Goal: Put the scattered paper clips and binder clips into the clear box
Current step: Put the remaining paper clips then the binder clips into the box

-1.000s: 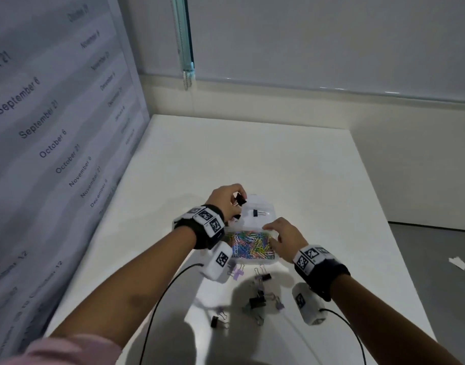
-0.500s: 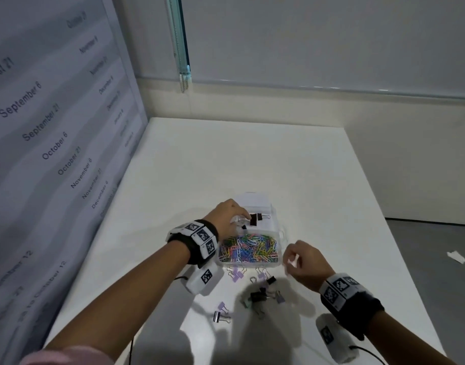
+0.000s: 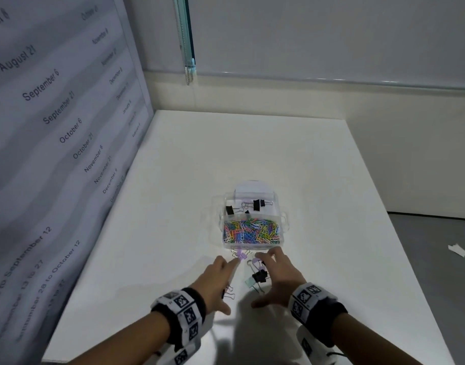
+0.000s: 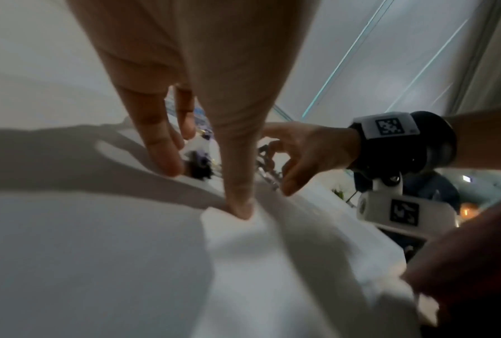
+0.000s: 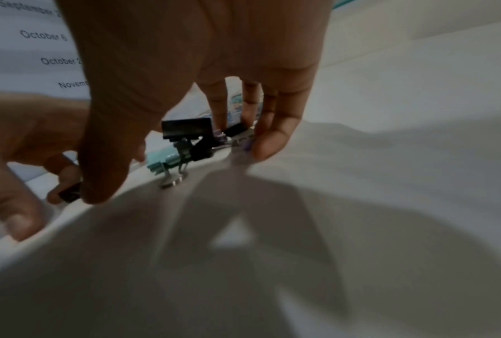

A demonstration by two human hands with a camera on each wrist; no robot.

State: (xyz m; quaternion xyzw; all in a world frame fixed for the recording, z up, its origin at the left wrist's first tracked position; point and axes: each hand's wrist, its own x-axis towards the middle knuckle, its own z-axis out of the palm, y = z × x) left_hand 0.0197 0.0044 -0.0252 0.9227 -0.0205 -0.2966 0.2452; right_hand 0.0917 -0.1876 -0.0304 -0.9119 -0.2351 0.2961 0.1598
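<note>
Multicoloured paper clips (image 3: 252, 231), black binder clips (image 3: 258, 205), apparently lilac ones (image 3: 241, 255), white table (image 3: 173, 206).

I looked down on a white table (image 3: 252, 154) pushed into a corner. To my left stood a grey panel (image 3: 54, 127) printed with dates — August through December. A pale wall (image 3: 331, 35) ran behind, with a teal strip (image 3: 185, 35) hanging down it. At right, grey floor (image 3: 437, 246) — a paper scrap (image 3: 457, 250) lay there.
</note>
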